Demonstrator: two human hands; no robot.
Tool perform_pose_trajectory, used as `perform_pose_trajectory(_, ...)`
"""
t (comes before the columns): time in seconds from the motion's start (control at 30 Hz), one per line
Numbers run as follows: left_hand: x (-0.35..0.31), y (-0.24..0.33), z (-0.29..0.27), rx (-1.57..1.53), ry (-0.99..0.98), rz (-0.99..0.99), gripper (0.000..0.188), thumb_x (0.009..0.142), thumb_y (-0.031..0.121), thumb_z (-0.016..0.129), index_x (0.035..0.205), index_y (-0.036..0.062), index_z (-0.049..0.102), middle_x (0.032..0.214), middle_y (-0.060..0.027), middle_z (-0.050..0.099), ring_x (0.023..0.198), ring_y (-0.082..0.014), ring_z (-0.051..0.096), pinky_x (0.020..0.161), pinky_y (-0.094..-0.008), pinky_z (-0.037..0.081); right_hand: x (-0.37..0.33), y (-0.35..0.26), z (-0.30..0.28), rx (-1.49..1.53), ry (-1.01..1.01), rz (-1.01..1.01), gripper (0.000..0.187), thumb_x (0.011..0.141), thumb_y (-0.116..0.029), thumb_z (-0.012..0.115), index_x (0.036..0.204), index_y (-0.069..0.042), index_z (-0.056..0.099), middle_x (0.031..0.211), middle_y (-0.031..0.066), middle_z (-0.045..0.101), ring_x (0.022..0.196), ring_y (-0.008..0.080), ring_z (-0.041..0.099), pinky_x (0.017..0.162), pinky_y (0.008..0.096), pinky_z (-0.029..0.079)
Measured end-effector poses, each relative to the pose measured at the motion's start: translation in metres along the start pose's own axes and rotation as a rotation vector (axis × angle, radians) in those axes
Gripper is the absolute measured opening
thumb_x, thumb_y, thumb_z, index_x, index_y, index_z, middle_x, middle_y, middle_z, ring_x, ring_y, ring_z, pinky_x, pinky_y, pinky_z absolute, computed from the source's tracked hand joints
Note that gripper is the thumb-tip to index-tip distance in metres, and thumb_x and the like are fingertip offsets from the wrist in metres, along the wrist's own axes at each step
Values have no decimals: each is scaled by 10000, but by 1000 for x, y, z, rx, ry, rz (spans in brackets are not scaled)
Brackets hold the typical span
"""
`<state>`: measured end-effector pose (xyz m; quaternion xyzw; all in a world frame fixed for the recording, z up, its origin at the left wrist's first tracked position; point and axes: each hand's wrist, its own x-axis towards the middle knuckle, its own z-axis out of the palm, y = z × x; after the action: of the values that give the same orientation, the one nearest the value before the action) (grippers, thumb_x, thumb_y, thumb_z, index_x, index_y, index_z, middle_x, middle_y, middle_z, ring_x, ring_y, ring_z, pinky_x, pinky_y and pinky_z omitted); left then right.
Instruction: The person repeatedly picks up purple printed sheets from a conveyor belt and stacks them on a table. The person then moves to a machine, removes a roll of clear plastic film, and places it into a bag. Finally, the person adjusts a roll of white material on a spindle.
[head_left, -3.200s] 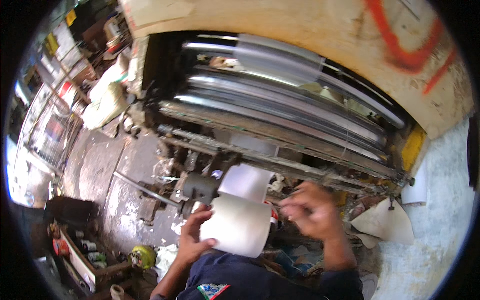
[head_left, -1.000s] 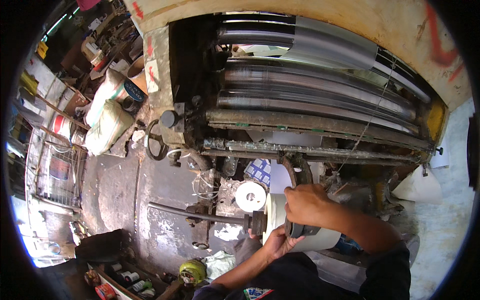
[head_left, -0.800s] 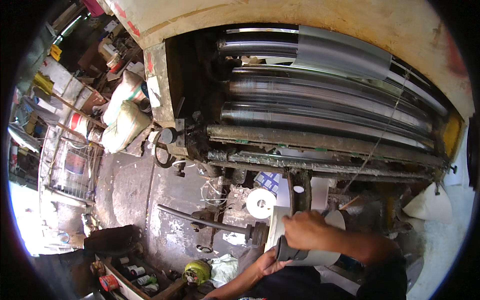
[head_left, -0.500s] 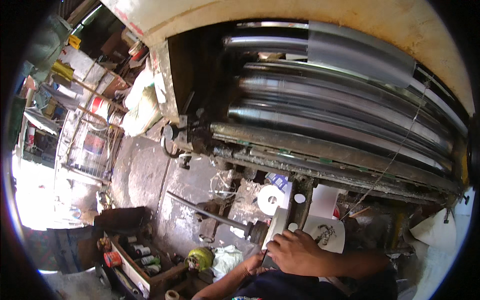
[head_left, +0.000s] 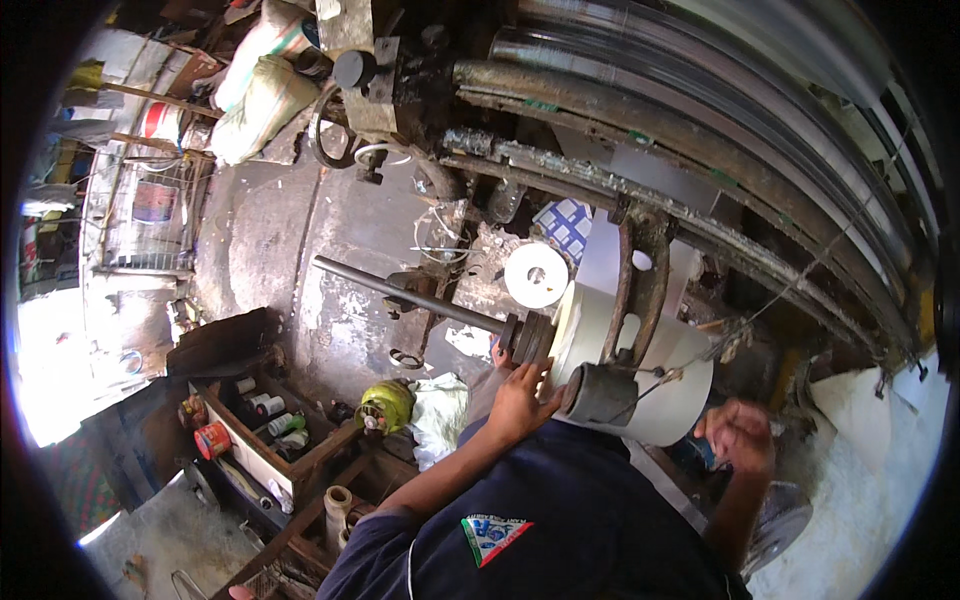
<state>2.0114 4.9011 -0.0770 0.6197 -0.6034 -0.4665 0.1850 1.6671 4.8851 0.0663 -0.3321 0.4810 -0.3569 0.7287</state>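
Note:
A wide white roll (head_left: 680, 395) lies on a steel shaft (head_left: 400, 300) in front of my body. A dark ribbed collar (head_left: 531, 338) sits on the shaft at the roll's left end. My left hand (head_left: 520, 402) is at that end, below the collar, fingers apart and reaching toward the roll's edge. Against the roll's near face rests a dark block (head_left: 600, 393) on a forked metal arm (head_left: 657, 290). Beyond the roll's right end is my right hand (head_left: 738, 435), raised and smeared by motion; whether it holds anything does not show.
Machine rollers (head_left: 700, 90) and a frame bar (head_left: 560, 165) span the far side. A smaller white roll (head_left: 536, 275) stands behind the collar. On the left are a wooden box (head_left: 250, 440) of bottles and a yellow-green round vessel (head_left: 385, 407). A thin cord (head_left: 800, 270) slants down at right.
The view has shifted, showing more of the roll and my torso. My right hand has left the roll's near side for its right end. My left hand now shows beside the collar.

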Motion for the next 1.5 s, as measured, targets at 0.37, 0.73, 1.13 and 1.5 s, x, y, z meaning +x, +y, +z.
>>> perform_pose_trajectory(0.37,7,-26,-2,-24,-113,187,562,836,239,662,1275,-65,485,1046,-255,606,990,-404,612,872,-456,504,-6,184,99,110,451,238,186,891,-191,657,948,-13,660,659,-28,513,581,69,474,668,277,504)
perform_pose_trajectory(0.73,6,-1,27,366,75,221,441,772,138,646,1100,-88,459,959,-250,581,925,-396,610,821,-421,523,-19,208,124,-96,406,237,177,895,-173,663,944,-3,666,640,-32,507,558,55,457,683,289,531)
perform_pose_trajectory(1.13,0,-28,23,225,166,299,610,728,155,681,1279,-43,507,957,-243,649,873,-389,656,794,-462,528,-2,206,80,-256,246,188,193,937,-201,644,955,-10,659,731,-22,578,558,41,480,563,223,458)
perform_pose_trajectory(1.5,-1,-29,11,54,84,289,482,815,141,660,1259,-19,559,973,-202,679,793,-305,709,713,-379,570,51,208,142,-191,165,76,355,971,-137,559,1303,-13,546,734,13,590,618,71,554,552,238,468)
